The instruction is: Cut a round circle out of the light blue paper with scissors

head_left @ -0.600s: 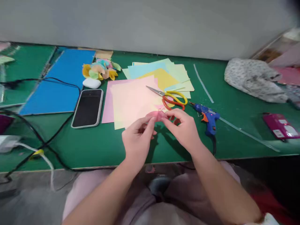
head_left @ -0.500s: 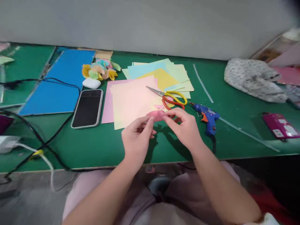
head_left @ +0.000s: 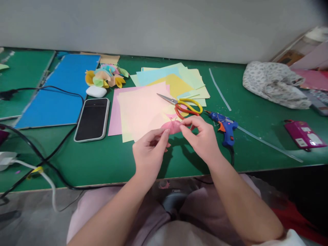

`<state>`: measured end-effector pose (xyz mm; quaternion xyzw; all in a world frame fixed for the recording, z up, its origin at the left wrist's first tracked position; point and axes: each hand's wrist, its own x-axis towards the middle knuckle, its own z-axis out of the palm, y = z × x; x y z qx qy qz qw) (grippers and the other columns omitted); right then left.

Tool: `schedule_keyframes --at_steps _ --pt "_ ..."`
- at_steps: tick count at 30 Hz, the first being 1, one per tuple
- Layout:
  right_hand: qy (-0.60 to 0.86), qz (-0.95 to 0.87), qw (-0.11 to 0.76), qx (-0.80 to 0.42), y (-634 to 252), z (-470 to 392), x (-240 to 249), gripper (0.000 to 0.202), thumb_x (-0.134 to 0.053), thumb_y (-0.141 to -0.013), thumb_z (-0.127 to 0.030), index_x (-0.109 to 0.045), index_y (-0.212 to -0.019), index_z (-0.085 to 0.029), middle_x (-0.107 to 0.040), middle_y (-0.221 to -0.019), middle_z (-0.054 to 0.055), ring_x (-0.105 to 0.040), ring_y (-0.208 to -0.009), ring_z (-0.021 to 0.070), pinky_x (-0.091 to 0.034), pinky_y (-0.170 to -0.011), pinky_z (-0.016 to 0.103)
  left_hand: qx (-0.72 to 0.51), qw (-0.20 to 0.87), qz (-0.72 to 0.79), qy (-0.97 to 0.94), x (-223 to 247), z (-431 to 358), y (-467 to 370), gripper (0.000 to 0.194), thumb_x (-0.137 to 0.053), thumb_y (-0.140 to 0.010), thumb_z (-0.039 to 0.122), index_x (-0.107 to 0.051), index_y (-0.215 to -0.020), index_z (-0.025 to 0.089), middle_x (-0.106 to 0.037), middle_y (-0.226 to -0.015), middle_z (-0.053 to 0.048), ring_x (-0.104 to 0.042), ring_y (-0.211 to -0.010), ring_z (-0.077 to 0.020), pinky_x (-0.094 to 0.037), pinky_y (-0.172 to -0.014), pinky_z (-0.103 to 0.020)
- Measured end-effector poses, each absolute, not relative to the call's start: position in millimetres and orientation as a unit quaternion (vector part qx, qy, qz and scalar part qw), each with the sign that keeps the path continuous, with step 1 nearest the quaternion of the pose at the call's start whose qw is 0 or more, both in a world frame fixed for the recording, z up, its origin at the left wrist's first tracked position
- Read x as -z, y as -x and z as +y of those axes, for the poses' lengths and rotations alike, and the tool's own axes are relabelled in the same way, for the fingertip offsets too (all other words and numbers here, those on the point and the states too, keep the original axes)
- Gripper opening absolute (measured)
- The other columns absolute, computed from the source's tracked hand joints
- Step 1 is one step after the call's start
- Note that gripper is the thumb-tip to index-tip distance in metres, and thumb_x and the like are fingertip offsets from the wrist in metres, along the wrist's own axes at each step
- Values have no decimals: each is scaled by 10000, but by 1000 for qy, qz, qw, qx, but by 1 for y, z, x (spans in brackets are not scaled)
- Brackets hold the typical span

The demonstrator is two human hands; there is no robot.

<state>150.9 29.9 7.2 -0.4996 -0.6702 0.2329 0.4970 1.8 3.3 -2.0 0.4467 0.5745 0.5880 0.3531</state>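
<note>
My left hand (head_left: 150, 152) and my right hand (head_left: 202, 138) meet over the green table (head_left: 107, 160), pinching a small folded pink paper piece (head_left: 171, 126) between their fingertips. Just beyond it lie a spread of pastel paper sheets (head_left: 143, 106) and a pair of scissors with yellow and orange handles (head_left: 186, 106). A blue hot glue gun (head_left: 224, 126) rests to the right of my right hand.
A black phone (head_left: 92, 118), a white earbud case (head_left: 96, 91) and a cluster of folded paper petals (head_left: 105, 76) lie at the left, beside a blue board (head_left: 56, 89). Black cables (head_left: 46, 159) cross the left. Clear glue sticks (head_left: 219, 89), a patterned cloth (head_left: 275, 83) and a magenta box (head_left: 304, 134) are at the right.
The view has shifted slightly so everything sits a little further left. Both hands stay on the pink piece, which now shows more between the fingertips.
</note>
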Motion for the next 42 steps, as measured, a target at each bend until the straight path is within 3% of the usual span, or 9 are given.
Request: schedule_keyframes --at_steps 18,20,22,25,27,34,42 --pt "492 -676 499 -227 -153 28 -6 127 -665 -845 -161 -723 -749 -220 -788 -835 30 -673 -836 222 -526 -810 394 -585 328 592 -447 0 4 0 119 -782 -788 307 -808 -830 199 -645 -484 64 -585 -387 -81 -486 -408 -157" --pt "501 -670 498 -229 -152 28 -6 135 -664 -847 -170 -726 -739 -220 -788 -825 32 -667 -828 224 -528 -793 388 -595 259 592 -477 2 4 2 146 -775 -796 263 -799 -926 201 -622 -482 83 -582 -404 -78 -480 -432 -157" --pt "510 -665 495 -229 -150 27 -6 144 -666 -849 -180 -729 -727 -224 -786 -798 29 -659 -804 224 -528 -770 383 -604 115 570 -545 5 2 3 170 -768 -800 188 -779 -969 208 -607 -491 98 -555 -412 -61 -448 -456 -146" --pt "512 -670 488 -223 -147 25 -7 141 -682 -854 -188 -739 -732 -231 -794 -801 24 -670 -805 228 -533 -769 382 -565 -89 485 -661 11 1 5 78 -764 -833 152 -761 -896 197 -616 -500 91 -503 -393 -42 -394 -455 -154" --pt "505 -681 484 -215 -146 23 -7 134 -691 -861 -177 -749 -754 -235 -804 -834 23 -686 -831 229 -542 -795 384 -539 -128 457 -696 14 2 6 6 -754 -871 177 -757 -874 182 -633 -501 78 -500 -382 -47 -397 -451 -166" --pt "481 -722 470 -163 -143 20 -8 158 -678 -898 -137 -763 -807 -235 -785 -806 29 -672 -812 236 -561 -795 392 -526 -64 505 -681 15 6 4 55 -750 -886 166 -786 -924 183 -808 -736 8 -689 -515 -91 -513 -538 -174" --pt "458 -758 455 -91 -143 19 -10 180 -660 -920 -119 -756 -833 -244 -779 -788 27 -672 -784 235 -544 -778 388 -530 -58 501 -682 14 6 3 68 -717 -901 175 -784 -890 183 -732 -587 41 -627 -446 -73 -457 -499 -166"
